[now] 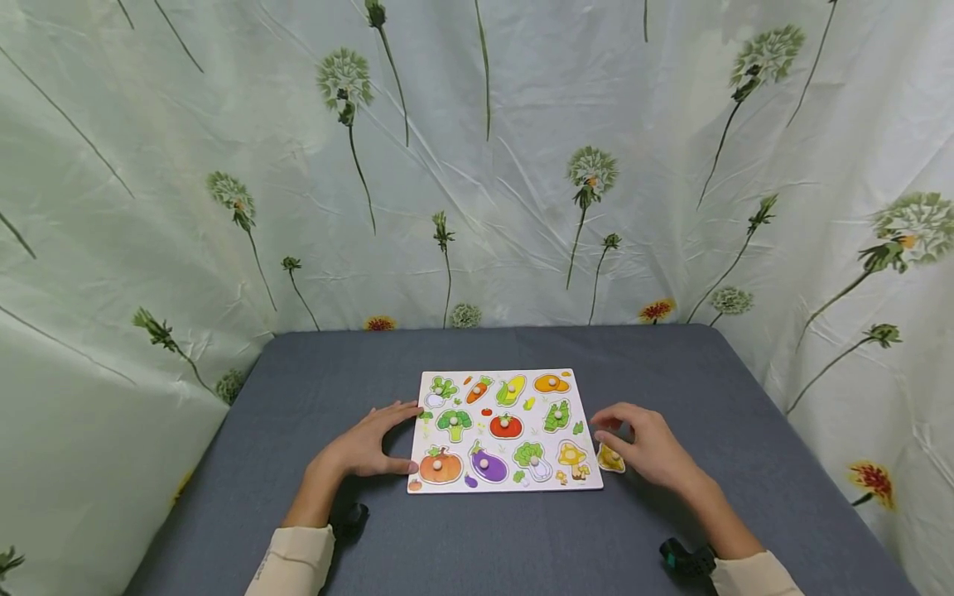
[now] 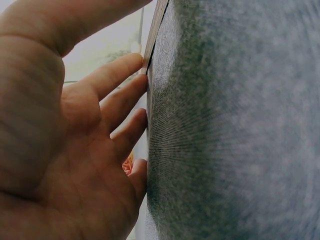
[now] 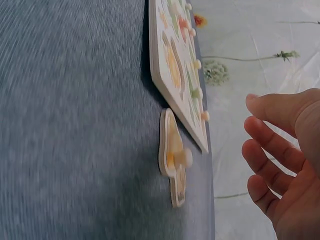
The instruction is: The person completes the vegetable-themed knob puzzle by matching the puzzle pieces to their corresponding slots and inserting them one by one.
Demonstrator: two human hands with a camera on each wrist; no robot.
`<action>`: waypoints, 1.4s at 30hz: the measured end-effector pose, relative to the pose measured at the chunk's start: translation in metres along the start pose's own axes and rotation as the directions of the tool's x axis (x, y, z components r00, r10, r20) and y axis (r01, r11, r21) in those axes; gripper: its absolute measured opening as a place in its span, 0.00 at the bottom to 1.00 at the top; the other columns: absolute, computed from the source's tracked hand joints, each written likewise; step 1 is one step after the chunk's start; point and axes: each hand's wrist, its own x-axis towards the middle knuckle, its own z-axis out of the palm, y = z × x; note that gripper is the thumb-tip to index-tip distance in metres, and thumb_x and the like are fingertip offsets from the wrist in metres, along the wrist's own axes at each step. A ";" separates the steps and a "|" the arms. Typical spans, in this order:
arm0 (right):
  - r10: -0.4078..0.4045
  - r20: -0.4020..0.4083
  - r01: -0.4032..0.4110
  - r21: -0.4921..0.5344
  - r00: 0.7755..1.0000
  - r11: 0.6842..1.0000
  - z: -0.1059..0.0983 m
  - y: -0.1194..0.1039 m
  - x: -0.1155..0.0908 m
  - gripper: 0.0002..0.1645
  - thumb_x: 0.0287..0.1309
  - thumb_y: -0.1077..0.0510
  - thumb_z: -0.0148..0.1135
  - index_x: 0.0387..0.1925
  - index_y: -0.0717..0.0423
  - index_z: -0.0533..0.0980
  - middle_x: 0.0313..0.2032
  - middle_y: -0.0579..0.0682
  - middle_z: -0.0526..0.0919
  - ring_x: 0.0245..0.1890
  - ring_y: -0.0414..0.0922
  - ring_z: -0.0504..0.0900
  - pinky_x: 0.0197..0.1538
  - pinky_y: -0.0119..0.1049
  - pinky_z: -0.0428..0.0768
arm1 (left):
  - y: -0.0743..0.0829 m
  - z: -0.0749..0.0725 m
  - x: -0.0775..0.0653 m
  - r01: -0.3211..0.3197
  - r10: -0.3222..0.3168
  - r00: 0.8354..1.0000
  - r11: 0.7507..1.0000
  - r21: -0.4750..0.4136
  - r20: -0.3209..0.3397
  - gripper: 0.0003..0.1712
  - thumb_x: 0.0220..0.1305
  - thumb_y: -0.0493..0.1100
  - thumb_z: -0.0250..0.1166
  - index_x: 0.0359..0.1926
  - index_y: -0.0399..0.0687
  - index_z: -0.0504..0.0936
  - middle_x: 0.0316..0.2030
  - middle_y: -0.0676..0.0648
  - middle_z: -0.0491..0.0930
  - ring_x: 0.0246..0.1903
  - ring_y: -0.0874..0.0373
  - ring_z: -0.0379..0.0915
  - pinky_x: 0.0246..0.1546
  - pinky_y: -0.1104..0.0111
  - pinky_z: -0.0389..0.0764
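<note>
A white wooden vegetable knob puzzle board (image 1: 488, 488) lies on the table. My left hand (image 1: 375, 440) is spread at its left edge, the thumb at the lower corner and the fingertips higher up. In the left wrist view, those fingers (image 2: 122, 102) reach the board's side, slightly bent. My right hand (image 1: 647, 443) hovers just past the right edge with loosely bent fingers and nothing in them. Under it lies a mushroom puzzle piece (image 3: 170, 150), knob up, on the cloth close beside the board. A mushroom-shaped recess (image 3: 172, 62) shows its printed picture near the board's lower right corner.
Knobbed pieces sit in the board, among them a pumpkin (image 1: 450, 469), an eggplant (image 1: 495, 470) and a tomato (image 1: 514, 430). A dark grey cloth (image 1: 484, 546) covers the table. Behind and at the sides hangs a pale curtain (image 1: 507, 207) with dandelion prints.
</note>
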 end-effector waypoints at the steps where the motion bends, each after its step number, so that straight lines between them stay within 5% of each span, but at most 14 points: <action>1: -0.004 -0.004 0.004 -0.002 1.000 1.000 -0.001 0.002 -0.001 0.11 0.62 0.59 0.72 0.46 0.50 0.85 0.40 0.39 0.84 0.37 0.33 0.76 0.35 0.31 0.73 | 0.000 0.000 0.000 -0.001 0.001 1.000 1.000 0.002 -0.002 0.55 0.50 0.62 0.77 0.77 0.51 0.67 0.77 0.41 0.63 0.79 0.36 0.50 0.75 0.32 0.45; 19: -0.022 -0.010 0.022 -0.026 1.000 0.999 -0.013 0.024 -0.015 0.12 0.61 0.65 0.71 0.45 0.49 0.86 0.41 0.42 0.86 0.38 0.34 0.78 0.35 0.34 0.76 | 0.001 0.000 -0.001 -0.013 0.013 1.000 1.000 0.009 -0.003 0.56 0.51 0.62 0.77 0.77 0.51 0.66 0.77 0.42 0.63 0.79 0.36 0.49 0.75 0.32 0.45; 28: -0.085 0.067 0.085 -0.002 0.994 0.996 -0.009 0.030 -0.019 0.15 0.60 0.67 0.71 0.45 0.47 0.87 0.41 0.40 0.86 0.38 0.33 0.80 0.41 0.38 0.80 | 0.001 0.000 0.000 0.003 -0.003 1.000 1.000 0.009 0.007 0.55 0.51 0.63 0.77 0.77 0.54 0.66 0.78 0.44 0.63 0.80 0.38 0.49 0.76 0.34 0.45; 42: -0.082 0.166 0.078 0.030 0.983 0.997 -0.002 0.041 -0.022 0.15 0.63 0.66 0.68 0.47 0.46 0.86 0.42 0.38 0.85 0.37 0.29 0.76 0.41 0.32 0.78 | 0.000 0.001 0.001 0.006 -0.006 1.000 1.000 0.015 0.009 0.56 0.51 0.64 0.76 0.77 0.54 0.66 0.78 0.44 0.63 0.80 0.38 0.49 0.76 0.34 0.45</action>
